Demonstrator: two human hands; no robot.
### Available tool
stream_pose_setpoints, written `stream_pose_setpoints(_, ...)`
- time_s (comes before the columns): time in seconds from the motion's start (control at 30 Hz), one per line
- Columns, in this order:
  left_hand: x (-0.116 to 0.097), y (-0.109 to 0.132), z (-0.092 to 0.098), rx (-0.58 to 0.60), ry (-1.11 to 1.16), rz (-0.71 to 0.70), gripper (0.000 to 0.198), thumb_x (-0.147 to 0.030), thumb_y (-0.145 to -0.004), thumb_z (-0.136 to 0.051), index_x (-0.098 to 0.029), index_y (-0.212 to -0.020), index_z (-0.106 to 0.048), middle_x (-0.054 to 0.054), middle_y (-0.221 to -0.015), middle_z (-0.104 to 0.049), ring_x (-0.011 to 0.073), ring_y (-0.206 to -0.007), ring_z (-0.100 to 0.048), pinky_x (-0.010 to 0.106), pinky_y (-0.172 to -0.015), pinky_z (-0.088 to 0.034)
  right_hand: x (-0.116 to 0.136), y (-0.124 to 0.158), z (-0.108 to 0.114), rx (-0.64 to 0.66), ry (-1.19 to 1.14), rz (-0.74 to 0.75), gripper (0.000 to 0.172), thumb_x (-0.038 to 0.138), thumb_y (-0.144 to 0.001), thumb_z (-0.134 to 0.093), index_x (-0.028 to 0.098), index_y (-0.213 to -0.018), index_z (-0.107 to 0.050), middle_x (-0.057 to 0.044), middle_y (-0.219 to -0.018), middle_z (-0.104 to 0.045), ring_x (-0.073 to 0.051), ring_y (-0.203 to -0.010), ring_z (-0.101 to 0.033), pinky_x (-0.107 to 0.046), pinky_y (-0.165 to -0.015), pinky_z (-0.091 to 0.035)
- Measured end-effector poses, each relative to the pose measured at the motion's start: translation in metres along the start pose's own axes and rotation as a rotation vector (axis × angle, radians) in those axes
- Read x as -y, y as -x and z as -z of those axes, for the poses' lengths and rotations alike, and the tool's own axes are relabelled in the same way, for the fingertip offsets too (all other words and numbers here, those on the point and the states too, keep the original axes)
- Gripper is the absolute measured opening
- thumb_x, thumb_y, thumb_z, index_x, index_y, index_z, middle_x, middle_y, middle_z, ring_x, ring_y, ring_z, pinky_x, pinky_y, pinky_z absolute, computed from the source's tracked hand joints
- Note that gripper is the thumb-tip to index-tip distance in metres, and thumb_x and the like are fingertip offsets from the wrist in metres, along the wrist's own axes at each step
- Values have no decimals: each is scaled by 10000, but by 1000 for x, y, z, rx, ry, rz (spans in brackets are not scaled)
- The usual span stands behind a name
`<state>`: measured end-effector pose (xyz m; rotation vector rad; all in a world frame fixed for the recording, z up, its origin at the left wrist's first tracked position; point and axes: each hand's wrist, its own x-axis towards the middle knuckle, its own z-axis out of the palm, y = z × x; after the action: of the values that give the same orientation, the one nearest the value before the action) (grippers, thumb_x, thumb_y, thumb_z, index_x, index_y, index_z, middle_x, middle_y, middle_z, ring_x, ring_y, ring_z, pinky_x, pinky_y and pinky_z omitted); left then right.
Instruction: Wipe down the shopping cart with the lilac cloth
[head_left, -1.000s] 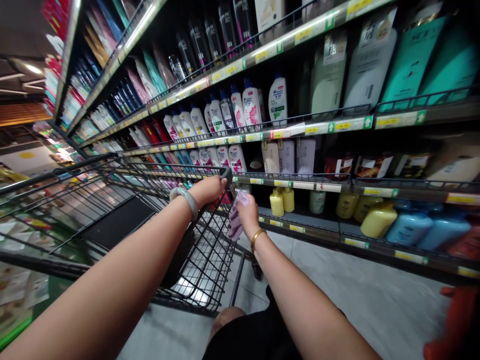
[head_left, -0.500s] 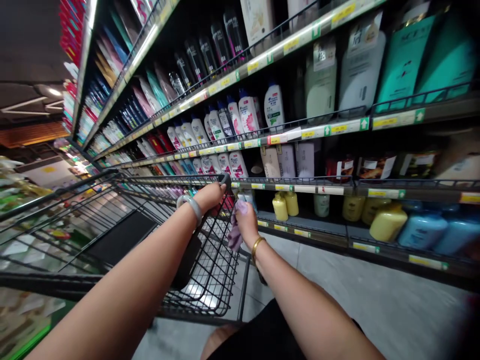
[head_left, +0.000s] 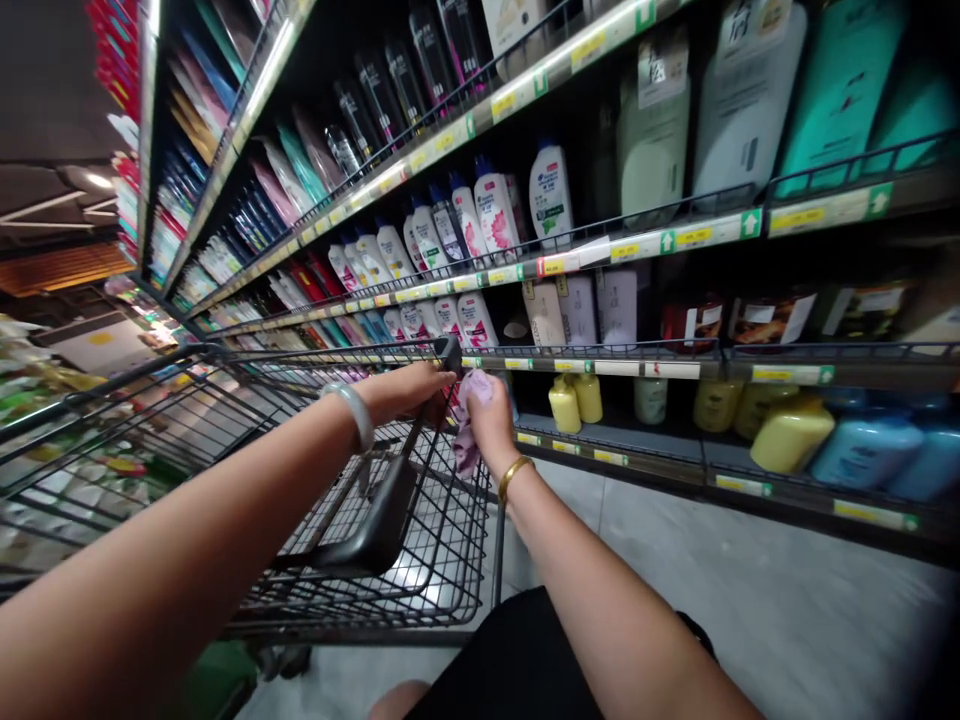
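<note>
My right hand (head_left: 491, 420) is closed around a crumpled purple cloth (head_left: 466, 440), part of which hangs below the fingers. The cloth is against or just beside the upper corner of a black wire shopping cart (head_left: 450, 560). My left hand (head_left: 409, 388) reaches across from the left, closed over the cart handle (head_left: 448, 353) near that corner. Its fingertips are close to the cloth and partly hidden. A thick dark grip (head_left: 375, 530) shows below my left forearm. A pale bangle (head_left: 352, 415) circles my left wrist; a gold bangle (head_left: 514, 478) circles my right.
Along the right runs a store shelf (head_left: 637, 440) with shampoo bottles (head_left: 495, 215), yellow pump bottles (head_left: 564, 403), and blue bottles (head_left: 866, 455). Grey floor tiles (head_left: 660, 570) lie between the shelf and me. Blurred goods (head_left: 45, 400) stand beyond the cart at left.
My left forearm and wrist have swung left and lower in view. The cloth and right hand have shifted slightly up. More of the dark grip now shows.
</note>
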<state>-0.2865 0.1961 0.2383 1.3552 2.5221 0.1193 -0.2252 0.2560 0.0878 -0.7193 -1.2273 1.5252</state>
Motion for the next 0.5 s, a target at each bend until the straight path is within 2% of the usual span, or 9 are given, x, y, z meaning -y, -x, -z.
stream_pose_setpoints(0.07,3,8,2,49,68,-8,440,-414,-1055,-353,-125,-996,-679,109,-912,-767,178,-749,-735,271,-669,-599,15,5,-3,2,-66,125,412,229,-874,-631,213,-1285,-618,-85,-1265,-728,-211,-1141,-697,-369,-1063,-537)
stream_pose_setpoints(0.17,6,13,0,44,87,27,380,-379,-1035,-364,-136,-1047,-656,92,-852,-760,181,-662,-721,265,-605,-568,25,10,-4,12,-45,311,429,261,-877,-648,228,-1304,-612,-86,-1327,-698,-217,-1235,-652,-379,-1121,-504)
stream_pose_setpoints(0.23,5,13,-4,38,75,66,371,-340,-1025,-346,-131,-1130,-634,85,-762,-741,199,-584,-705,277,-563,-547,17,10,0,12,66,273,422,241,-863,-654,225,-1284,-629,-89,-1312,-700,-222,-1227,-649,-399,-1140,-488)
stream_pose_setpoints(0.33,-2,14,-8,47,51,97,398,-295,-1010,-316,-111,-1214,-605,83,-652,-713,228,-513,-687,296,-524,-526,3,9,9,2,161,71,398,215,-863,-635,203,-1261,-639,-88,-1229,-731,-213,-1129,-690,-404,-1097,-520)
stream_pose_setpoints(0.37,-5,15,-8,45,40,98,402,-283,-1005,-313,-106,-1210,-609,85,-633,-708,234,-504,-684,301,-520,-525,3,9,10,3,144,49,394,214,-866,-628,199,-1260,-636,-85,-1212,-739,-211,-1107,-700,-396,-1074,-536)
stream_pose_setpoints(0.43,-9,18,-9,23,11,88,393,-280,-997,-322,-106,-1150,-640,90,-619,-707,240,-513,-690,303,-533,-532,9,12,10,30,56,123,401,231,-879,-628,207,-1279,-622,-75,-1220,-742,-204,-1092,-711,-375,-1039,-560)
stream_pose_setpoints(0.5,-11,21,-8,-35,-28,63,376,-295,-993,-349,-121,-1056,-676,90,-622,-713,234,-542,-701,294,-567,-545,16,16,8,64,-13,270,421,263,-883,-649,235,-1301,-612,-61,-1271,-728,-199,-1129,-701,-362,-1041,-562)
